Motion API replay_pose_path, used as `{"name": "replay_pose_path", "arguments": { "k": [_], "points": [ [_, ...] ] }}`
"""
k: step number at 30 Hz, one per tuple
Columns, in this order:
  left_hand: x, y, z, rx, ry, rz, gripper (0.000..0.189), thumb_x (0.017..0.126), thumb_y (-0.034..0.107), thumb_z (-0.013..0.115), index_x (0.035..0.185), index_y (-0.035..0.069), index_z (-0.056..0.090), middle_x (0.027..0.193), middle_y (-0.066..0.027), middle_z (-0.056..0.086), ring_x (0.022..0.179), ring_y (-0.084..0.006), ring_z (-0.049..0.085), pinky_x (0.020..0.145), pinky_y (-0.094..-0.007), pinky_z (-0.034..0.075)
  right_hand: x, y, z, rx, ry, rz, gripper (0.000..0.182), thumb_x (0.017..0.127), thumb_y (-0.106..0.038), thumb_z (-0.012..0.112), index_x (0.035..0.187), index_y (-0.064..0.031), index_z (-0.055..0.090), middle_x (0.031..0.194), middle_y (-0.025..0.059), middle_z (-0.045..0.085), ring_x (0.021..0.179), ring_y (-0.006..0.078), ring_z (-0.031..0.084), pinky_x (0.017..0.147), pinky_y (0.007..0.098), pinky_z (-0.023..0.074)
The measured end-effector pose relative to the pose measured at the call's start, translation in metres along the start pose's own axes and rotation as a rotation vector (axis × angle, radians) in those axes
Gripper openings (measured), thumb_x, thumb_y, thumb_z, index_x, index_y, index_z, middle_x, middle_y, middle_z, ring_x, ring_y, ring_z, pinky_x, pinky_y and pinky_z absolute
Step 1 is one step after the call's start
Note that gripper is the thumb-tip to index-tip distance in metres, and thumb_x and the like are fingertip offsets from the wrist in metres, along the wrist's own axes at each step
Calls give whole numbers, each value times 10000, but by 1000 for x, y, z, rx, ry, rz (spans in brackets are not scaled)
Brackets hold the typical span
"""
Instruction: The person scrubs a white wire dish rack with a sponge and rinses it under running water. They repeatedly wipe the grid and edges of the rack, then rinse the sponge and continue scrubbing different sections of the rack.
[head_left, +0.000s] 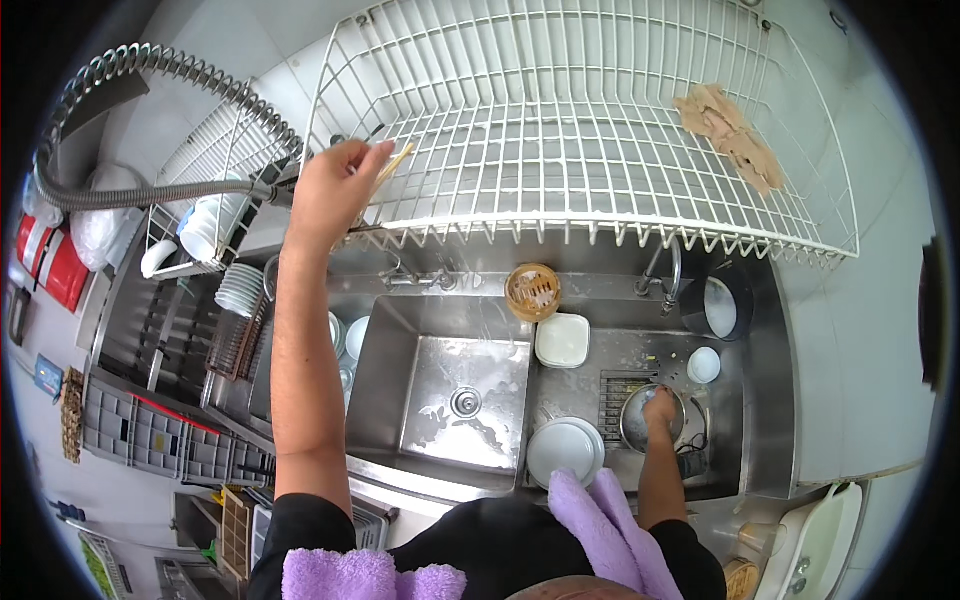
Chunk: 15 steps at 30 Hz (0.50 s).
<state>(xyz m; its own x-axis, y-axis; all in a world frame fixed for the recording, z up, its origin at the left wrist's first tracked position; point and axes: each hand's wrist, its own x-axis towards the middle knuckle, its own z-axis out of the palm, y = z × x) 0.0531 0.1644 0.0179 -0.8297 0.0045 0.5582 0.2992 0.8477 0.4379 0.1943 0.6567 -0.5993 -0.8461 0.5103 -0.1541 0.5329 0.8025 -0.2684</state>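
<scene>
My left hand (341, 180) is raised at the left end of the white wire rack (570, 217), fingers closed on thin wooden chopsticks (395, 165). Down in the right sink, my right hand (660, 406) reaches into a round metal bowl (637, 420) that holds cloudy liquid; its fingertips and anything in them are hidden. The bowl stands partly on a dark metal grate (613, 390). To its left are stacked white round plates (561, 452), and farther back white square dishes (562, 340). A small white bowl (703, 365) sits just behind the metal bowl.
A bamboo steamer (532, 292) rests on the sink's back edge. The left basin (465, 360) shows a drain and wet patches. A coiled spray hose (150, 196) arches at upper left near racked white dishes (202, 232). Brown crumpled material (731, 139) lies on the wire rack. A dark pot (718, 304) stands back right.
</scene>
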Motion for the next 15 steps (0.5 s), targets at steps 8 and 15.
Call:
{"name": "replay_pose_path", "arguments": {
  "k": [8,15],
  "points": [
    [10,14,13,173,220,-30,530,984,481,676,855,-28,749,616,-89,619,576,-146,533,604,-335,458,17,0,25,-136,-227,148,647,811,-245,765,1403,-85,561,1368,175,613,1252,334,613,1022,439,532],
    [-3,4,6,150,76,-104,523,984,483,674,854,-18,748,637,-58,625,593,-127,556,610,-313,459,-17,6,-40,737,-262,42,325,875,-181,691,1154,-19,727,1074,181,758,981,253,736,858,359,562]
  ]
}}
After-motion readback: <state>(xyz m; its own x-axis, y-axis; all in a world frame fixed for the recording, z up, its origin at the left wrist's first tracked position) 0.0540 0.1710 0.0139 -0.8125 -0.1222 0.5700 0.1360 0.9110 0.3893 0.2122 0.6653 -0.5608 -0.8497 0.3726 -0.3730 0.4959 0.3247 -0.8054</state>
